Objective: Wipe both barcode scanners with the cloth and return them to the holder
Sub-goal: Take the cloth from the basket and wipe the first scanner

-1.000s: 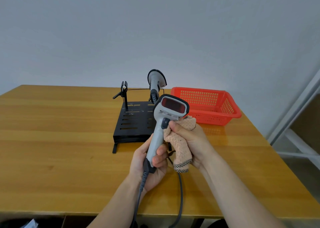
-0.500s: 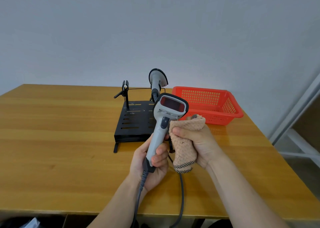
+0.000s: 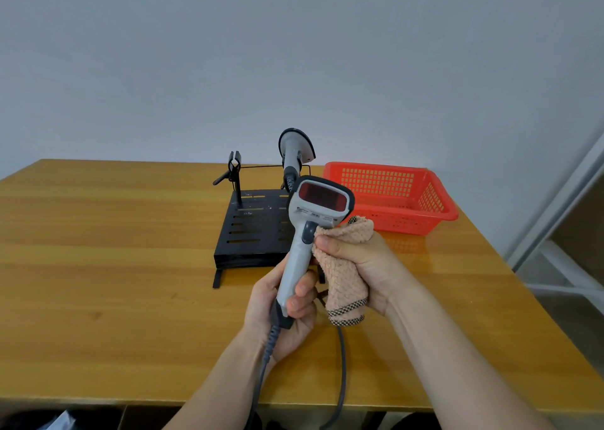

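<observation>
My left hand (image 3: 287,312) grips the lower handle of a grey barcode scanner (image 3: 309,230), held upright above the table with its red window facing me. My right hand (image 3: 362,263) holds a bunched peach cloth (image 3: 346,276) and presses it against the right side of the scanner's handle, by the trigger. A second grey scanner (image 3: 292,150) stands in the right clip of the black holder (image 3: 251,230) behind. The holder's left clip (image 3: 233,166) is empty.
A red plastic basket (image 3: 392,197) stands to the right of the holder. The held scanner's grey cable (image 3: 341,374) hangs over the front edge of the wooden table (image 3: 98,266). A white frame (image 3: 562,220) stands past the table's right edge.
My right hand with the cloth has slid a little down and back up along the scanner's right side. The scanner and my left hand stayed nearly still.
</observation>
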